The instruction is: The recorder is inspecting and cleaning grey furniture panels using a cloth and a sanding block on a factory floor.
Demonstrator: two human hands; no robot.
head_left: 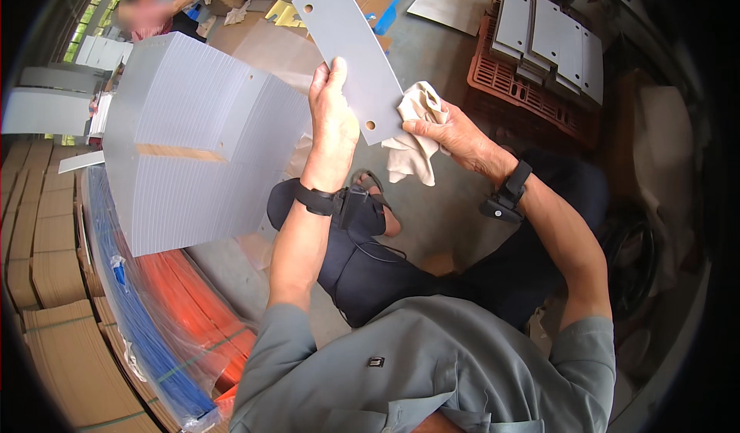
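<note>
A flat grey panel (348, 59) with a few round holes is held up in front of me, tilted. My left hand (334, 113) grips its left edge, the thumb lying on its face. At the panel's lower right edge, my right hand (462, 136) is closed on a crumpled cream cloth (416, 136), its thumb near the panel's edge. The cloth touches the panel's right side and hangs below it. To the left rises a large stack of similar grey panels (200, 117), packed face to face, with a brown strip among them.
Several finished-looking panels (549, 36) lie on an orange-brown plastic crate (493, 78) at the far right. Bundled cardboard (69, 356) stands at the left, beside long blue and orange plastic-wrapped bundles (185, 302). Another person (150, 17) is at the far left.
</note>
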